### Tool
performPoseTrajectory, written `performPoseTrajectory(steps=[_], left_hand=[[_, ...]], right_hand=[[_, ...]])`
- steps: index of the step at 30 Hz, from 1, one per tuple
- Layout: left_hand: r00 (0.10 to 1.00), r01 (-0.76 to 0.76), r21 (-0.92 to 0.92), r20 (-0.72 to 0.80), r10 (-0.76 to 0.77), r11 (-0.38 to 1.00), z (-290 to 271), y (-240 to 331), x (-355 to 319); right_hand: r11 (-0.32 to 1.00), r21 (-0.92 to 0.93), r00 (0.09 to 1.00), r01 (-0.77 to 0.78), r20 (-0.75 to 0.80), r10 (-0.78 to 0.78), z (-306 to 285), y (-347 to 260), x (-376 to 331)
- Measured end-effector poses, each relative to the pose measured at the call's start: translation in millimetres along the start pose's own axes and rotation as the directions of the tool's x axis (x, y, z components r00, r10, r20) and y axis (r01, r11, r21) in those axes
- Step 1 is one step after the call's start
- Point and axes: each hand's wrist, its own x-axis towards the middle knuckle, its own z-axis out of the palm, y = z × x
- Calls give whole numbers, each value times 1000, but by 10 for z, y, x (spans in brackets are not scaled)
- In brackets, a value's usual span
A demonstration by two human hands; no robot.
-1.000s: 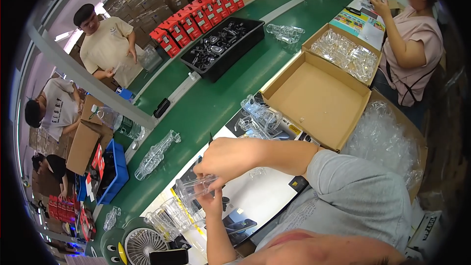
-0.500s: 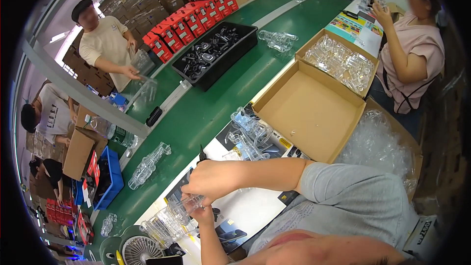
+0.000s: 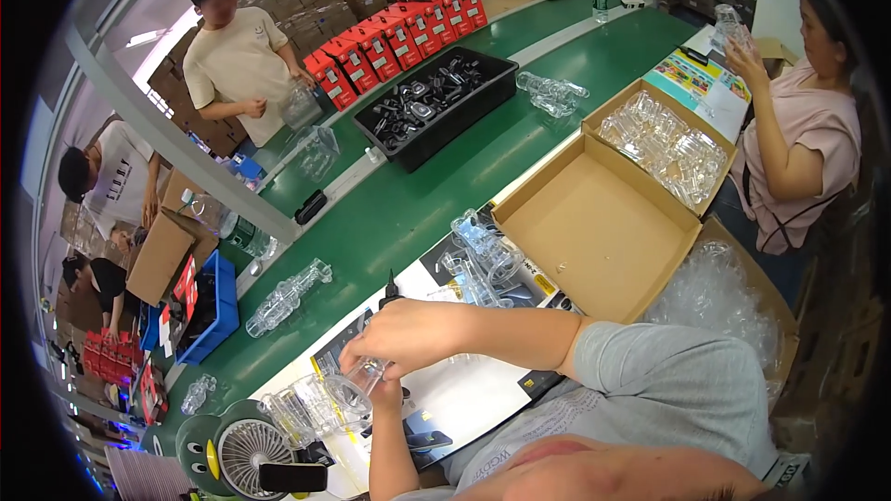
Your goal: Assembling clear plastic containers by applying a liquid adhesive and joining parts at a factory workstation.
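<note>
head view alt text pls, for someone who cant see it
A person's two hands, right hand above left hand, hold a small clear plastic piece over a white sheet beside a green conveyor belt, with an open cardboard box nearby.

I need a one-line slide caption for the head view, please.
Both hands, right hand over left hand, grip a clear plastic piece above a white sheet beside a green conveyor belt.

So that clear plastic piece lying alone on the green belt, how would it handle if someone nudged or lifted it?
The clear plastic piece looks thin-walled and hollow, so probably light. Its rounded, bulging sections suggest it might roll or skid on the smooth green belt if nudged. It seems to keep a moulded shape, so likely stiff, though a hard squeeze could dent it.
</note>
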Motion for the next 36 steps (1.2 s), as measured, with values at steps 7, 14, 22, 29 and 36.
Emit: performPoseTrajectory(steps=[7,14,22,29,36], left_hand=[[976,205,-172,106,-189,964,57,146,29],[995,60,99,73,-67,993,-127,-162,-113],[992,69,-125,111,-55,990,-171,-69,-11],[998,67,-262,8,-67,963,-79,77,3],[993,114,-107,45,-109,988,-137,-12,-30]], right_hand=[[995,-49,995,92,-20,-93,102,39,35],[993,-66,993,102,-53,-106,234,-9,128],[966,-251,988,54,-126,-88,380,-115,219],[947,-322,971,10,-221,-85,465,-27,316],[940,-341,979,9,-186,-77,510,-45,322]])
